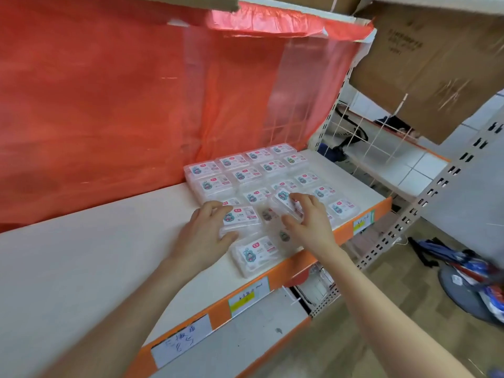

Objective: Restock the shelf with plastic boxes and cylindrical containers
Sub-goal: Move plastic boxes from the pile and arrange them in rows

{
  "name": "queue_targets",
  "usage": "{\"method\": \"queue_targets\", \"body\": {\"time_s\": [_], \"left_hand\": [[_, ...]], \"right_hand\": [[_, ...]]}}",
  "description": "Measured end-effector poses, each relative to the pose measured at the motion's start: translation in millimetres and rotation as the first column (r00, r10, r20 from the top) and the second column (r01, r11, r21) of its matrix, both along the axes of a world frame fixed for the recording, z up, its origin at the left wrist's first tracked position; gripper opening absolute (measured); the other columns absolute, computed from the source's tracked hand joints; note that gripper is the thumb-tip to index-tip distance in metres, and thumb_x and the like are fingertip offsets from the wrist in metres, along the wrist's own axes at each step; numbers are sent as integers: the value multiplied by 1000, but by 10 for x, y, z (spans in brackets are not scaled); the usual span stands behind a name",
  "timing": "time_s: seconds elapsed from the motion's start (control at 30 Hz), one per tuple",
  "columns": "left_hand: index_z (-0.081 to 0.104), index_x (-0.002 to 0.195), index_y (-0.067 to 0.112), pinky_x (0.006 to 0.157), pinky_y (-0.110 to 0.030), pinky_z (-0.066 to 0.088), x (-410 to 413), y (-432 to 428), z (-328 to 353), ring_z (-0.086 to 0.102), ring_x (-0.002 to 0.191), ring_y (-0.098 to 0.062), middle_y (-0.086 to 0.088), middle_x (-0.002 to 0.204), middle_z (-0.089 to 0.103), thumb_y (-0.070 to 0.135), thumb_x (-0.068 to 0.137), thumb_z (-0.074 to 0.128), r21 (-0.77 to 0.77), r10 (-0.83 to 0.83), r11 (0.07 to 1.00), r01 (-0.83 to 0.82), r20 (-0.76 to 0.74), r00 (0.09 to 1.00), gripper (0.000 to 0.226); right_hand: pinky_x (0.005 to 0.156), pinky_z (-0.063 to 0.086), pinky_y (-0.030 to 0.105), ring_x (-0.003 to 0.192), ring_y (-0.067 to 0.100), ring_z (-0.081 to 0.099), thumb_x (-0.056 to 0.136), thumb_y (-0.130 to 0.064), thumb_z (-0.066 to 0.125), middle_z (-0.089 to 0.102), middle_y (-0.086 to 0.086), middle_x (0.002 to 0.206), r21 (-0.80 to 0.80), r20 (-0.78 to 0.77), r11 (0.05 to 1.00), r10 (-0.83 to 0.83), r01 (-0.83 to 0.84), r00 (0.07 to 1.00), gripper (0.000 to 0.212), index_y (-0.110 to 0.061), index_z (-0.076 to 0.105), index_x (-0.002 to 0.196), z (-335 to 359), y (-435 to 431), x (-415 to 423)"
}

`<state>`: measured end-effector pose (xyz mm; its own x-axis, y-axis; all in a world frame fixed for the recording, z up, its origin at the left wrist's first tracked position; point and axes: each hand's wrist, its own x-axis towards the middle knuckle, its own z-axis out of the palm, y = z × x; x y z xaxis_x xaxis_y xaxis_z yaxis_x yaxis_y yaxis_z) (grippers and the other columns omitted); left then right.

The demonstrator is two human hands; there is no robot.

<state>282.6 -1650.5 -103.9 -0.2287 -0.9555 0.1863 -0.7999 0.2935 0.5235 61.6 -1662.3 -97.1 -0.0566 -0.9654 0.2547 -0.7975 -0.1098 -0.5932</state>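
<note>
Two hands at the white, orange-edged shelf [109, 255]: left hand [204, 230] grips a flat clear labelled plastic box [241, 216]; right hand [311, 222] pinches a tilted clear plastic box [283, 199]. Likely risk: the tilted box slips, scattering neighbouring rows of boxes [272, 167].

Print on the box labels [240, 216] and shelf tags [245, 297] is unreadable.

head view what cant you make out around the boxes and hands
All in the head view:
- tilted box: blurred, partly covered by the right hand
- flat box: left side under the left hand
- box labels: print too small
- shelf tag: handwriting blurred
- space behind the red sheet: hidden by it
</note>
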Motion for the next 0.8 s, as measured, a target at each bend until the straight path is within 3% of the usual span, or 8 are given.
{"method": "queue_targets", "body": {"time_s": [0.4, 0.8], "left_hand": [[37, 139, 19, 106, -31, 29, -867, -496, -16, 29, 132, -18, -1, 143, 31, 33, 89, 56, -2, 140, 990, -140, 28, 990, 56], [30, 143, 19, 106, -30, 24, -1511, -641, -136, 24, 136, -21, -4, 150, 21, 29, 92, 51, 22, 320, 946, -323, 70, 945, 55]], "right_hand": [[94, 31, 36, 118, 31, 39, 80, -16, 64, 49, 9, 128, 26, -168, 994, 111, -108, 980, 49, -15, 52, 127, -27, -926, -921], [97, 24, 34, 125, 24, 31, 83, -17, 57, 42, 1, 135, 134, -303, 914, 406, -383, 862, 51, -22, 45, 133, -89, -1447, -1423]]}}
